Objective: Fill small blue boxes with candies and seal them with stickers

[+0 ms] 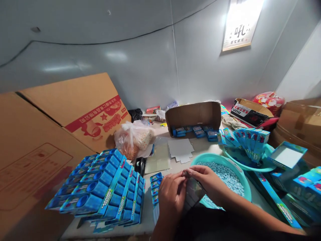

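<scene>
Both my hands meet near the table's front edge, over the left rim of a teal basin [244,179] full of small pale blue candies [227,177]. My left hand [172,195] and my right hand [203,177] are closed together on a small clear packet [193,193], pinching its top edge. Just left of my hands lies a short row of small blue boxes [155,187]. Further left stand tilted stacks of blue display boxes [105,185].
Large cardboard cartons [50,127] lean at the left. A plastic bag [132,137], white card sheets [181,150], an open cardboard tray [194,115] with blue boxes, a second teal basin [268,165] holding upright boxes, and loose blue cartons [296,180] lie around.
</scene>
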Action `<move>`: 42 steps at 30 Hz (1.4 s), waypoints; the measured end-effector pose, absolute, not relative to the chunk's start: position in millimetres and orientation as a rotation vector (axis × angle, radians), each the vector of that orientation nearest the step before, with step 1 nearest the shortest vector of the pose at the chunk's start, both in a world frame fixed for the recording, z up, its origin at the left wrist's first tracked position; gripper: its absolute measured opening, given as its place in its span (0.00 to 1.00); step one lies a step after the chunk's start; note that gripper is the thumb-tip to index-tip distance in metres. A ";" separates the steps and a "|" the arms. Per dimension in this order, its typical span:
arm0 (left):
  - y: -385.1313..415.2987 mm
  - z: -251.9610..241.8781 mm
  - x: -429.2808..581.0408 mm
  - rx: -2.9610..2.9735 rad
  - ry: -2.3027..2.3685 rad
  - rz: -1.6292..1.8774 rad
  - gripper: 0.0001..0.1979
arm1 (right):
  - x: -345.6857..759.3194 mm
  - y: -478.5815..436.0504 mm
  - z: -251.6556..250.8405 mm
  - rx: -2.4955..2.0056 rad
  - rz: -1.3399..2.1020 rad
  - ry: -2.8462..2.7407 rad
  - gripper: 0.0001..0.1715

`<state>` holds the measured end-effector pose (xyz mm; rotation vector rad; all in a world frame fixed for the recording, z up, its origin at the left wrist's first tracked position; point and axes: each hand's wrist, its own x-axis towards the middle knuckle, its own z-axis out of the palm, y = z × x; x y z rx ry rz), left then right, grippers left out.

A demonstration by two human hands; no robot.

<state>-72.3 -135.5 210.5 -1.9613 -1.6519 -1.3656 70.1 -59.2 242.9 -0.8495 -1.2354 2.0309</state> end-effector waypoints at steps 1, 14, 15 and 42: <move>-135.6 210.3 -72.2 -1.949 -1.674 -1.373 0.07 | 70.2 -59.2 242.6 -0.847 2.053 -1.219 0.26; -140.9 212.6 -70.1 -1.841 -1.778 -1.335 0.07 | 71.2 -61.8 243.4 -0.819 2.067 -1.208 0.26; -140.9 213.4 -71.0 -1.841 -1.747 -1.321 0.08 | 71.0 -62.1 243.2 -0.815 2.072 -1.203 0.25; -140.4 214.8 -74.1 -1.912 -1.741 -1.230 0.11 | 61.7 -66.7 240.0 -0.820 2.155 -0.788 0.25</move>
